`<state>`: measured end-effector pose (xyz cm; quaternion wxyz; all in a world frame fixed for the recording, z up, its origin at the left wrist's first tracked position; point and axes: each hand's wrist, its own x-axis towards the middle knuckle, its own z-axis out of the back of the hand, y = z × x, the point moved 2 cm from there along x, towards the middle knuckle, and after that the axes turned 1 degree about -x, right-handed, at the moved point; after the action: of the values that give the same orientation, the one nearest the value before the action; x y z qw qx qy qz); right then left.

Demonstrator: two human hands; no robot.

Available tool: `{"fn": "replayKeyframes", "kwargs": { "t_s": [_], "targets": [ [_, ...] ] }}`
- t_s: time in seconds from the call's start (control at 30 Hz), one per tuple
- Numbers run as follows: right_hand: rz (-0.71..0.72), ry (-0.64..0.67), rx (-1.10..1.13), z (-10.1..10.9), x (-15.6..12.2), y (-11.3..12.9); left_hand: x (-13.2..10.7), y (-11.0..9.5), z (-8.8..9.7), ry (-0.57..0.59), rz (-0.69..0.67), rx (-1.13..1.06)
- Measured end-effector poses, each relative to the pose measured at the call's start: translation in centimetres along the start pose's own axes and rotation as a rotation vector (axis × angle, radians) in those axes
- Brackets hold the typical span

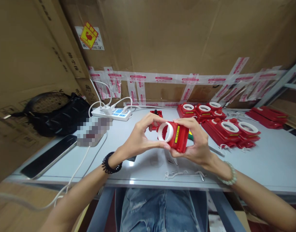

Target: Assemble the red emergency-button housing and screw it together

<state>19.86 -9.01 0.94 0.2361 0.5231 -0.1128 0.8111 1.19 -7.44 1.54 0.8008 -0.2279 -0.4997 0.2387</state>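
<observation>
A small red housing [181, 139] with a white ring [171, 132] and a yellow label is held up over the table, tilted. My left hand [140, 137] grips its left side, thumb below and fingers above the ring. On the right side, my right hand [198, 141] has its thumb and fingers closed around the housing's edges. Behind the hands lies another red part [159, 113] with a black knob, partly covered. A green and yellow handle [191, 135] shows beside my right fingers, mostly hidden. Below are small screws [173, 161] and a thin metal rod [185, 174] with white string.
Several red housings with white rings [230, 127] stand at the right, and red covers [269, 116] lie farther right. To the left are a power strip [119, 113], a phone [50, 156], a black bag [63, 112] and cables. Cardboard [162, 38] walls the back.
</observation>
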Motion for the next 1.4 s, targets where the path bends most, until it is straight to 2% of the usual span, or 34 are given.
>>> {"fn": "replayKeyframes", "kwargs": {
  "t_s": [0.17, 0.4, 0.57, 0.7, 0.77, 0.83, 1.0, 1.17, 1.4],
  "targets": [
    [-0.092, 0.003, 0.068, -0.1, -0.1, 0.0, 0.0, 0.2, 0.3, 0.034, -0.010, -0.004],
    [-0.416, 0.078, 0.347, -0.4, -0.3, -0.3, 0.1, -0.3, 1.0, 0.163, 0.014, -0.111],
    [-0.528, 0.047, 0.557, -0.7, -0.2, -0.3, 0.0, -0.5, 0.4, 0.134, 0.066, -0.253],
    [-0.558, 0.057, 0.589, -0.9, -0.1, -0.2, 0.0, -0.2, 0.0, -0.005, 0.080, -0.213],
    [-0.563, 0.075, 0.598, -0.9, -0.2, -0.2, 0.0, -0.2, 0.1, -0.029, 0.072, -0.153],
    [-0.569, 0.086, 0.619, -1.0, -0.3, -0.3, 0.0, -0.3, 0.2, 0.001, 0.071, -0.144],
    [-0.581, 0.107, 0.665, -1.3, -0.4, -0.3, -0.3, -0.8, -0.3, 0.150, 0.098, -0.302],
    [-0.610, 0.118, 0.695, -1.5, -0.6, -0.4, -0.5, -0.2, -0.3, 0.029, 0.128, -0.196],
    [-0.626, 0.105, 0.715, -1.6, -0.5, -0.6, -0.3, 0.0, 0.1, 0.027, 0.087, -0.199]
  ]
}}
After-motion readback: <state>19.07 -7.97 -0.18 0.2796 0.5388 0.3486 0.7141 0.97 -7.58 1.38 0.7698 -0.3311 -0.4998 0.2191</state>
